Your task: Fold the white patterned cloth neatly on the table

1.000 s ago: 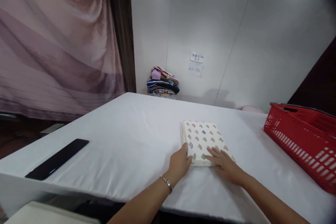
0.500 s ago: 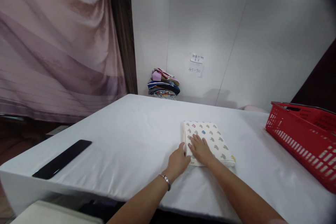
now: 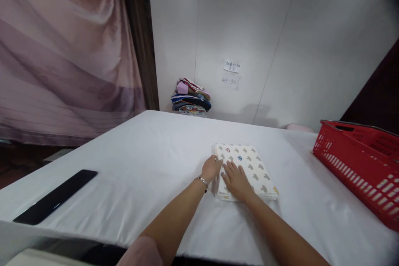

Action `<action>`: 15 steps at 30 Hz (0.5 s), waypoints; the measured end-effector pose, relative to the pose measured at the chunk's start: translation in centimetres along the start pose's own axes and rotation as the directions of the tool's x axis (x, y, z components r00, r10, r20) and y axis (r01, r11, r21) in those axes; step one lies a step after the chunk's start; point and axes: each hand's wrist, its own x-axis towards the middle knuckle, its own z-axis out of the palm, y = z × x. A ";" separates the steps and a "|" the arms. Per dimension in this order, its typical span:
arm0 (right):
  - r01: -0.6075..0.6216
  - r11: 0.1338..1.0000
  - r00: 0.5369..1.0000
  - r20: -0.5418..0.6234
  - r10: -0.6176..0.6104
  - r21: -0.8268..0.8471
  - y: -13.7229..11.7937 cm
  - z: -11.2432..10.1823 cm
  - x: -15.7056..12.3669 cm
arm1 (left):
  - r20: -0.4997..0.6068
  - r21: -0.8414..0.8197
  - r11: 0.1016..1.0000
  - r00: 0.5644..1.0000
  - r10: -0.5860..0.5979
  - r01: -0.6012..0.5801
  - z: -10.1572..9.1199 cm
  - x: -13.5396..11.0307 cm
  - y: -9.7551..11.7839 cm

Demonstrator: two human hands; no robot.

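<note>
A folded white cloth (image 3: pixel 257 166) with grey mushroom-like prints, plus small red, blue and yellow motifs, lies on the white-covered table. My left hand (image 3: pixel 212 168), a bracelet at its wrist, is closed at the cloth's left edge. Its thumb rests on the top layer and the fingers are curled at the side, partly hidden. Flat on the upper face of the same cloth lies my right hand (image 3: pixel 237 181), fingers stretched forward.
A red plastic basket (image 3: pixel 352 164) stands on the table's right side. A flat black object (image 3: pixel 56 196) lies near the left front edge. Behind the table's far edge, a stack of folded fabrics (image 3: pixel 191 99) is against the wall. A pink curtain (image 3: pixel 68 50) hangs left.
My left hand has moved away from me along the cloth's left edge, from the near corner toward the middle, and its fingers have closed. My right hand stays flat on top.
</note>
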 end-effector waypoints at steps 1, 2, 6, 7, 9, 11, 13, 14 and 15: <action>0.001 1.000 1.000 -0.005 -0.001 -0.002 0.0 0.0 0.0 | -0.009 -0.004 1.000 1.000 -0.011 0.011 0.1 0.4 0.2; 0.001 1.000 1.000 -0.009 -0.001 -0.004 0.0 0.1 0.0 | -0.018 -0.010 1.000 1.000 -0.021 0.021 0.3 0.8 0.4; 0.003 1.000 0.999 -0.038 -0.004 -0.009 0.0 0.2 -0.1 | -0.055 -0.024 0.999 0.998 -0.038 0.037 0.8 2.3 1.2; 0.003 1.000 0.999 -0.046 -0.004 -0.011 0.0 0.2 -0.1 | -0.066 -0.023 0.999 0.997 -0.041 0.040 1.0 2.6 1.4; 0.003 1.000 0.998 -0.059 -0.004 -0.015 -0.1 0.3 -0.1 | -0.088 -0.022 0.998 0.995 -0.056 0.054 1.2 3.3 1.8; 0.004 1.000 0.998 -0.064 -0.005 -0.017 -0.1 0.4 -0.1 | -0.106 -0.023 0.997 0.992 -0.073 0.070 1.4 3.9 2.1; 0.005 1.000 0.998 -0.068 -0.006 -0.017 -0.1 0.4 -0.2 | -0.127 -0.023 0.997 0.988 -0.083 0.080 1.6 4.5 2.4; 0.005 1.000 0.998 -0.070 -0.006 -0.018 -0.2 0.4 -0.2 | -0.139 -0.023 0.996 0.987 -0.084 0.081 1.7 4.8 2.5; 0.006 1.000 0.997 -0.075 -0.007 -0.019 -0.2 0.4 -0.2 | -0.151 -0.022 0.997 0.985 -0.081 0.079 1.8 5.0 2.6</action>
